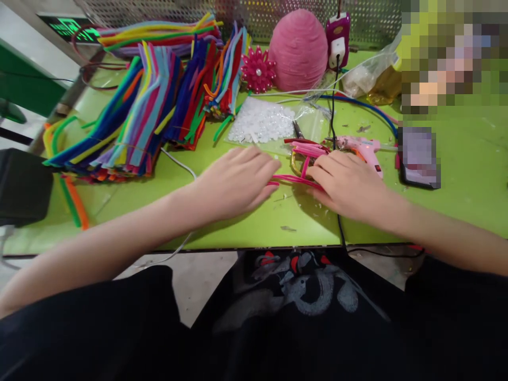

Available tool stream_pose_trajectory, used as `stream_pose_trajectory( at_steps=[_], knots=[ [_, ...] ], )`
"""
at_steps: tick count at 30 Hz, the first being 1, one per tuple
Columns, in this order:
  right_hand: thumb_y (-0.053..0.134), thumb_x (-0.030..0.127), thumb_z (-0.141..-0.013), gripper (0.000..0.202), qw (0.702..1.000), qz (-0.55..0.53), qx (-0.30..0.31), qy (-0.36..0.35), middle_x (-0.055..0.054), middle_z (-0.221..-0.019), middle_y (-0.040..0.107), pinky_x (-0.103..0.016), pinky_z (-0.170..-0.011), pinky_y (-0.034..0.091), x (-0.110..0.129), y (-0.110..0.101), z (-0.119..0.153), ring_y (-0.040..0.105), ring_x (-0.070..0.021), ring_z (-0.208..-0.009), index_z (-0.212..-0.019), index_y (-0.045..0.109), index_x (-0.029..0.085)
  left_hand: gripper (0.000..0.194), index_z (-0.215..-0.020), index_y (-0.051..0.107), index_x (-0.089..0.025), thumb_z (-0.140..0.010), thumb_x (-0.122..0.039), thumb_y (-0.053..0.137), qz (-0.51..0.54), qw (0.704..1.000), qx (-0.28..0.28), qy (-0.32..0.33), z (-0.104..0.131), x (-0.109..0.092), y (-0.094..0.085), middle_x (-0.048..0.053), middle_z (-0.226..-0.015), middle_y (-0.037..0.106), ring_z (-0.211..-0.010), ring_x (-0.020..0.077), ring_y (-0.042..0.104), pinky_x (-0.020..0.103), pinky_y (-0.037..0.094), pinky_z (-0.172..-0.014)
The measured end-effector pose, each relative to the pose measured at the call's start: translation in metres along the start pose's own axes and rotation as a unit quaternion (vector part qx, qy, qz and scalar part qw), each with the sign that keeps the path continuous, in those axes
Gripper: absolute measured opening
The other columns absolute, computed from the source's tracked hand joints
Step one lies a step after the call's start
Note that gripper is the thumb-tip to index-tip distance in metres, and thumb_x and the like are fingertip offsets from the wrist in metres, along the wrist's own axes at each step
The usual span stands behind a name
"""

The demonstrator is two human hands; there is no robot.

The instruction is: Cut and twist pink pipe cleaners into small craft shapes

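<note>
Several pink pipe cleaners [293, 179] stretch side by side, low over the green table. Their left ends run under the fingers of my left hand [240, 180], which is closed on them palm down. My right hand [349, 182] grips the other ends, its fingers bent and partly hiding them. Just behind, near my right fingertips, lie more short pink pipe cleaners [307, 150] and a yellow-handled tool [294, 161], partly covered. A pink glue gun [367, 151] rests beyond my right hand.
Bundles of coloured pipe cleaners [146, 106] fill the left side. A bag of white pieces [262, 120], a pink flower [258, 70] and a pink dome [299, 50] stand behind. A black cable [333, 114] passes under my right hand. A phone [419, 157] lies right.
</note>
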State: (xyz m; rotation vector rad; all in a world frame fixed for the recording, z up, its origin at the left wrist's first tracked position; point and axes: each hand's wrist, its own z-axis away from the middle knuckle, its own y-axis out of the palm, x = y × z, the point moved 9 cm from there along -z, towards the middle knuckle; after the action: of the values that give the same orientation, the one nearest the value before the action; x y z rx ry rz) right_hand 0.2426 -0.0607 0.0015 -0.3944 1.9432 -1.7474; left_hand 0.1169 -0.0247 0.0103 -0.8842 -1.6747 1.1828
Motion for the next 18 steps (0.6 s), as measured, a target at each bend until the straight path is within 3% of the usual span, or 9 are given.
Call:
stream_pose_trajectory(
  at_steps=[4,8,14,18],
  knots=[
    [0.058,0.024,-0.103,0.021,1.0,-0.003,0.0,0.016,-0.017,-0.102,0.071,-0.039,-0.082,0.039,0.0,0.015,-0.011,0.061,-0.0316,-0.101,-0.108,0.072,0.008,0.027,-0.114,0.067,-0.009,-0.105,-0.033,0.057,-0.001,0.999,-0.018,0.048,-0.035,-0.025,0.023,0.014,-0.104,0.072,-0.1,0.0308,0.068,0.04,0.051,-0.082],
    [0.048,0.016,-0.106,0.023,0.999,-0.009,-0.011,0.036,-0.015,-0.097,0.071,-0.038,-0.079,0.037,-0.003,0.021,-0.009,0.061,-0.0286,-0.095,-0.102,0.07,0.011,0.017,-0.1,0.066,-0.012,-0.105,-0.015,0.05,-0.024,0.996,-0.065,0.059,-0.044,-0.036,0.031,0.011,-0.089,0.069,-0.086,0.0266,0.066,0.037,0.047,-0.073],
    [0.041,0.006,-0.105,0.025,0.989,-0.109,0.057,0.082,-0.015,-0.103,0.072,-0.034,-0.072,0.037,-0.008,0.018,-0.01,0.065,-0.0246,-0.089,-0.108,0.066,0.01,0.021,-0.094,0.063,-0.014,-0.101,-0.005,0.046,-0.021,0.991,-0.119,0.063,-0.036,-0.036,0.019,0.007,-0.079,0.065,-0.071,0.0221,0.062,0.035,0.045,-0.061],
    [0.04,0.022,-0.111,0.027,0.977,-0.146,0.085,0.13,-0.015,-0.11,0.075,-0.032,-0.06,0.026,-0.011,0.008,-0.009,0.068,-0.023,-0.082,-0.117,0.064,0.012,0.024,-0.095,0.062,-0.015,-0.101,-0.004,0.042,-0.03,0.991,-0.108,0.071,-0.032,-0.032,0.009,0.003,-0.073,0.06,-0.06,0.0186,0.056,0.033,0.032,-0.047]
  ],
)
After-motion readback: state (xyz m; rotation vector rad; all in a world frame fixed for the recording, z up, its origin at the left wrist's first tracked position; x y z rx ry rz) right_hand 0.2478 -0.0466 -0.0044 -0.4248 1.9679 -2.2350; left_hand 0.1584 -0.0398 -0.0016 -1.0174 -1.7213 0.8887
